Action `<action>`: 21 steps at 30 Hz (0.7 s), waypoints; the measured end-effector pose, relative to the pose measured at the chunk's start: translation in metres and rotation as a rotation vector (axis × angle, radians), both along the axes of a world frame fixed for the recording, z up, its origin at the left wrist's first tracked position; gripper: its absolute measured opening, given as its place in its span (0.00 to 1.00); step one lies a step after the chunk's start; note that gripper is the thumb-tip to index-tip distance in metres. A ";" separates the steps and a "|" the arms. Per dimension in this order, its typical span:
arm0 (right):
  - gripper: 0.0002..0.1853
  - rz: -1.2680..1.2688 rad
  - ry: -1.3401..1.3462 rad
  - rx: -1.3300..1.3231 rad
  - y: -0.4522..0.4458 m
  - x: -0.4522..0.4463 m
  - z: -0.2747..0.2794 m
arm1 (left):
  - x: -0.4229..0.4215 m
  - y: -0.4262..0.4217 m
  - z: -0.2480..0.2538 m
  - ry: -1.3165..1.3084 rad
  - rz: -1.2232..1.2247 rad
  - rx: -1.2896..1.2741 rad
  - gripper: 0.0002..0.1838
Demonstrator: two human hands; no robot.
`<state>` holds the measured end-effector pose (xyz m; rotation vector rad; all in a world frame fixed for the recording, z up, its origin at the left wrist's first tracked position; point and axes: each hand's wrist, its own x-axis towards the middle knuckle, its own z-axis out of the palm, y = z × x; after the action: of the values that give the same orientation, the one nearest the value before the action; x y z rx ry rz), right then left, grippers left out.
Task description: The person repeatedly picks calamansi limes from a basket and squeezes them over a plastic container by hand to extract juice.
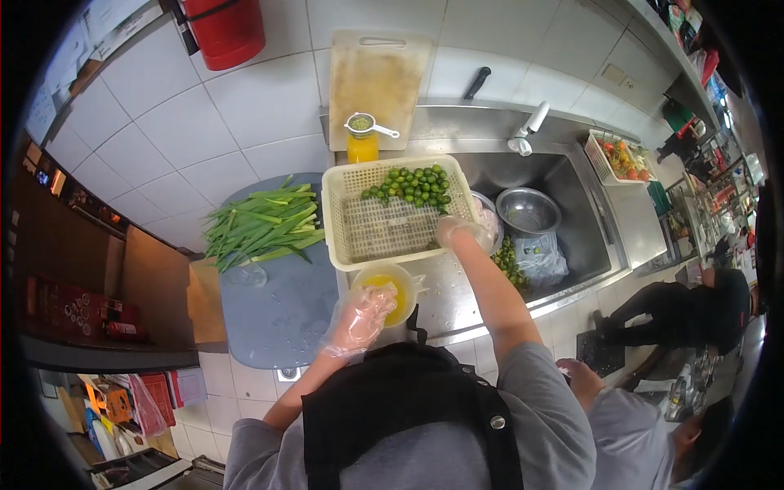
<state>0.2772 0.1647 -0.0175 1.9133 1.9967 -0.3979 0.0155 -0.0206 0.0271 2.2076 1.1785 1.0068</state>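
My left hand (366, 317), in a clear plastic glove, is over a translucent pitcher (418, 284) holding yellow juice (400, 300). Its fingers are curled together, and whatever they hold is hidden. My right hand (457, 232), gloved too, is at the near right corner of a cream plastic basket (333, 214); its fingers are too unclear to read. Small green limes (418, 186) are heaped at the basket's far right side. Squeezed lime halves (510, 265) lie in a pile to the right of my right forearm.
A steel bowl (529, 211) and a plastic bag (541, 260) are in the sink (581, 204). Long green leaves (265, 219) lie on a grey board (278, 314) at left. Behind the basket are a strainer (361, 124) on a yellow-filled container (363, 149) and a cutting board (377, 82). A co-worker (629, 433) is close at right.
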 end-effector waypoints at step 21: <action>0.14 0.190 1.353 0.235 -0.140 -0.080 0.072 | -0.013 0.027 -0.020 -0.767 0.035 -0.736 0.17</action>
<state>0.1975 0.0246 0.0543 1.6245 3.0278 -1.8289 0.0027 0.0068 0.0070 1.0819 0.9837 1.0576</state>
